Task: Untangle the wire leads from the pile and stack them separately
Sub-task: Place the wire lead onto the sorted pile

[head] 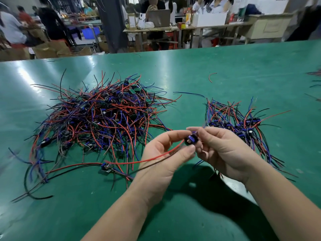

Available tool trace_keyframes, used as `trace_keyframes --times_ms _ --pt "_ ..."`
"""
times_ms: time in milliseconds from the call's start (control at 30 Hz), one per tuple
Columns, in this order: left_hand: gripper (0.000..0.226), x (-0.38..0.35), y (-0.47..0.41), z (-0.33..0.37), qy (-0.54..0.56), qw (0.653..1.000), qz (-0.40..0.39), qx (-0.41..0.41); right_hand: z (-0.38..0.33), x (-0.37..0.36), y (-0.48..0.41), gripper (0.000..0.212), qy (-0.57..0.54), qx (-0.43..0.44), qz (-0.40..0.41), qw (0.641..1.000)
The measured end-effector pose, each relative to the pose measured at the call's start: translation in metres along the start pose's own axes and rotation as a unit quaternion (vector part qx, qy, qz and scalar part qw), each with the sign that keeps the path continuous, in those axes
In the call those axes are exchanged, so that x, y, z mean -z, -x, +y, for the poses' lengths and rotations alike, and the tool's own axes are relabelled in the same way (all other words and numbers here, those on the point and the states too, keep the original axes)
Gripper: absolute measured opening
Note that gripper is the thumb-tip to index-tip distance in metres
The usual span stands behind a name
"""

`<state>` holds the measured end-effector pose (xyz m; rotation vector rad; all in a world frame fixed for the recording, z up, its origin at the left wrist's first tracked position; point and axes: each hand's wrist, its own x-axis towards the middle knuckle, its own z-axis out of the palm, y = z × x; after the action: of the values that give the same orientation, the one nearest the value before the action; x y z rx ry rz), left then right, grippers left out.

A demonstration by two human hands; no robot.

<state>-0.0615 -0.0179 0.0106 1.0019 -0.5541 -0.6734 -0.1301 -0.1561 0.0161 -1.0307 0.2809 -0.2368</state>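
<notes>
Module (pixel 191 140) held just right of the tangled pile (pixel 104 115): right hand (pixel 224 150) pinches its body, left hand (pixel 165 153) pinches its red lead (pixel 161 155). We fix the module, draw leads out slowly; snag likely at the pile's near edge. Then onto sorted stack (pixel 243 126), farther right.

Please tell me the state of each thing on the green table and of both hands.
tangled pile: heaped, wires intertwined.
sorted stack: leads laid side by side.
held lead: raised above the table, wires trailing left.
left hand: pinches the held lead.
right hand: pinches the held lead.
</notes>
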Motion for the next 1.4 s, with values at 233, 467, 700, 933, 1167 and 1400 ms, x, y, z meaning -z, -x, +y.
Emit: trace_keyframes --times_ms 233,467,700,933,1167,1400 --pt "0.034 0.000 0.003 0.007 -0.068 0.991 -0.109 0.041 -0.013 0.005 0.002 0.016 -0.005 0.011 0.055 0.998" --pt "0.022 0.002 0.000 0.011 0.025 0.992 -0.063 0.106 -0.017 0.016 0.010 0.033 -0.013 0.021 -0.065 0.998" --pt "0.029 0.003 -0.002 0.007 -0.094 0.982 -0.009 0.161 -0.012 0.011 0.009 0.036 0.113 0.029 -0.069 0.991" --pt "0.014 0.001 -0.002 -0.013 -0.128 0.977 0.066 0.155 0.001 0.001 0.001 0.050 0.197 0.058 0.034 0.978" --pt "0.024 0.000 0.000 -0.014 -0.145 0.980 0.078 0.114 0.005 0.002 -0.001 0.031 0.122 0.006 0.078 0.989" --pt "0.008 0.002 -0.002 -0.009 -0.079 0.983 0.038 0.163 0.009 0.000 -0.005 0.023 0.053 -0.061 0.089 0.993"
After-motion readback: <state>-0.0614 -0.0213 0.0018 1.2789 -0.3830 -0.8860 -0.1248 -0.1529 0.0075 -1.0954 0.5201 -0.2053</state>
